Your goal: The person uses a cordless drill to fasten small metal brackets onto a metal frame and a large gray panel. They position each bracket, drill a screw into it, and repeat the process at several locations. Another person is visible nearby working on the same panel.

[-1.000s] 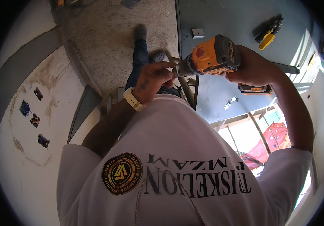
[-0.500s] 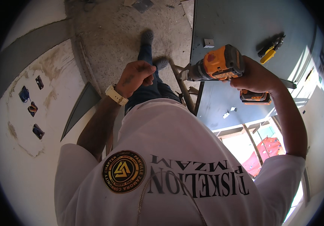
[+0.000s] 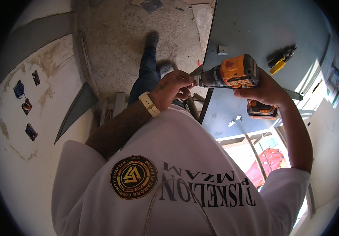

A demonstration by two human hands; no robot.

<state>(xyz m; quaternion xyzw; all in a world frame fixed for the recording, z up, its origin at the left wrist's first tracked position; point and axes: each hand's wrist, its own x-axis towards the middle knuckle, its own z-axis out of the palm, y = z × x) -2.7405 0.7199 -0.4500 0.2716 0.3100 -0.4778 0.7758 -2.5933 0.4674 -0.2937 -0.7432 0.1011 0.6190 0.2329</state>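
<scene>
My right hand (image 3: 263,90) is wrapped round the grip of an orange and black cordless drill (image 3: 234,74), its nose pointing left. At the drill's front end, the fingers of my left hand (image 3: 172,89) are pinched together. A small pale metal piece (image 3: 196,80) shows between those fingertips and the chuck; I cannot make out its kind. Beyond the drill, a small silver metal block (image 3: 222,50) sits near the left edge of a blue-grey panel (image 3: 252,35). Farther right lies a pliers-like tool (image 3: 282,61) with a yellow handle.
Two small shiny pieces (image 3: 234,121) lie on the panel's near part. A metal bar (image 3: 295,95) crosses the panel behind my right hand. On the left, a white wall (image 3: 16,129) has several openings with wires. Rough concrete floor (image 3: 114,43) stretches ahead, under my feet.
My left hand has moved right, from beside my legs to the drill's front end. The drill has shifted slightly right and down, still in my right hand.
</scene>
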